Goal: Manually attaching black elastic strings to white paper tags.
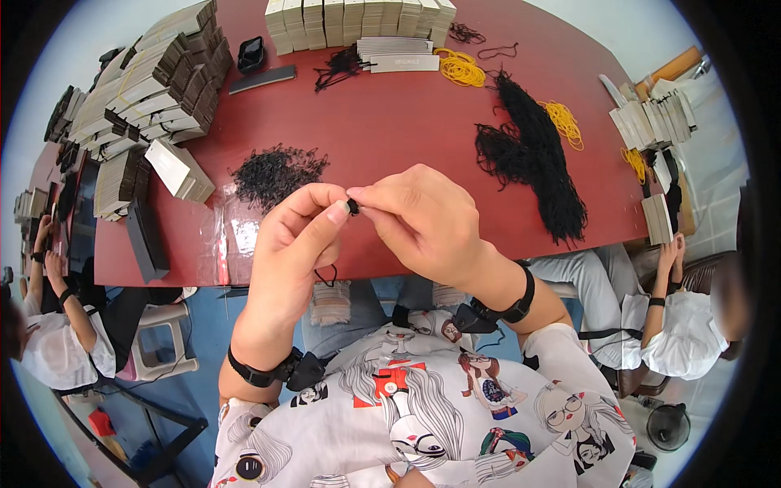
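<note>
Above the table's near edge, my left hand [294,236] pinches a small black piece of cord [353,206] between thumb and forefinger. A thin black loop hangs below that hand, seemingly part of the same cord. My right hand [431,213] is closed in a pinch at the same black piece, its fingertips meeting those of my left hand. Just beyond my left hand lies a loose pile of small black loops [278,175]. To the right of my hands, a long bundle of black cords [533,154] stretches across the red table [390,122].
Stacks of cards [163,81] rise at left, beside a black box [146,240]. More card stacks [358,23] line the far edge, near white tags [399,55] and yellow bands [462,68]. One person [69,342] sits at left, another [679,342] at right.
</note>
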Motion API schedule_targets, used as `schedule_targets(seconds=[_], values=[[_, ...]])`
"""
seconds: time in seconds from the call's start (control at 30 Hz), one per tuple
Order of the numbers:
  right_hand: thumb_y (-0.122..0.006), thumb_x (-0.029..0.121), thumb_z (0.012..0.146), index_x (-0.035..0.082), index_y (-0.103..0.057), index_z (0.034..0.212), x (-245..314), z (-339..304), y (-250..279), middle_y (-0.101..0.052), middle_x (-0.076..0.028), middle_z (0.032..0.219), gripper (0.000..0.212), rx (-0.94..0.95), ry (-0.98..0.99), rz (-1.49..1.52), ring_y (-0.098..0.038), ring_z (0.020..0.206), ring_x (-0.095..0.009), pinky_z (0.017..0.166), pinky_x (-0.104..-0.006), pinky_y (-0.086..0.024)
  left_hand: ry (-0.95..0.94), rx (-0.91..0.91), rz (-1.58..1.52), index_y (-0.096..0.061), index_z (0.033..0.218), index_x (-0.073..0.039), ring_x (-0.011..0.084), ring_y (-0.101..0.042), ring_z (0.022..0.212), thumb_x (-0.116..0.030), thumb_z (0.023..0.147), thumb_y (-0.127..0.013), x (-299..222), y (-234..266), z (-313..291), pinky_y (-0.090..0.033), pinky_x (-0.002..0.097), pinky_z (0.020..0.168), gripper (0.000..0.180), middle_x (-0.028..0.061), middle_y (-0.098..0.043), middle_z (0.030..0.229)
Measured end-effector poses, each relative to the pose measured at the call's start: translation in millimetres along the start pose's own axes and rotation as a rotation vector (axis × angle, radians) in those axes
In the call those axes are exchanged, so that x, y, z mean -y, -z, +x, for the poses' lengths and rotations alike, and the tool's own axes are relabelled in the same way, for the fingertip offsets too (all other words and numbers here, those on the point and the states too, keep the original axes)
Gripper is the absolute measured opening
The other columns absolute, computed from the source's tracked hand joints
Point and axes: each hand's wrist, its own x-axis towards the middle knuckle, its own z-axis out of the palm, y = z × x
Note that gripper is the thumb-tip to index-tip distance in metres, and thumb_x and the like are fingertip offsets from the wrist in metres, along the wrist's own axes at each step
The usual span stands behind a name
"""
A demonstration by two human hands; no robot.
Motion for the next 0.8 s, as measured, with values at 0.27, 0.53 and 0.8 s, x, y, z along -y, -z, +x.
schedule_targets(seconds=[0.27, 0.53, 0.8], values=[[-0.067, -0.005, 0.063, 0.002, -0.065, 0.092, 3.4, 4.2, 5.6, -0.062, -0.007, 0.075, 0.029, 0.029, 0.104, -0.098, -0.058, 0.061, -0.021, 0.052, -0.0288, -0.046, -0.167, -0.105, 0.293, -0.058, 0.092, -0.002, -0.0017, -0.037, 0.058, -0.01, 0.087, -0.058, -2.8, -8.3, -6.1, -0.028, 0.0139, 0.05, 0.009, -0.0071, -0.05, 0.072], [-0.065, -0.004, 0.06, 0.002, -0.064, 0.085, 1.4, 5.1, 4.0, -0.06, -0.006, 0.069, 0.026, -0.011, 0.179, -0.145, -0.058, 0.057, -0.02, 0.05, -0.0285, -0.047, -0.253, -0.125, 0.443, -0.058, 0.092, -0.001, -0.0027, -0.035, 0.057, -0.006, 0.086, -0.059, 1.1, -9.6, -9.7, -0.025, 0.014, 0.05, 0.008, -0.0079, -0.049, 0.069], [-0.06, -0.007, 0.061, 0.003, -0.064, 0.078, 10.8, 3.1, 7.1, -0.06, -0.005, 0.063, 0.02, -0.002, -0.068, -0.014, -0.058, 0.054, -0.015, 0.05, -0.0235, -0.046, -0.406, -0.128, 0.584, -0.057, 0.096, 0.001, -0.0025, -0.031, 0.054, -0.003, 0.087, -0.056, -1.1, 0.6, -24.8, -0.022, 0.016, 0.047, 0.01, -0.0074, -0.048, 0.067]])
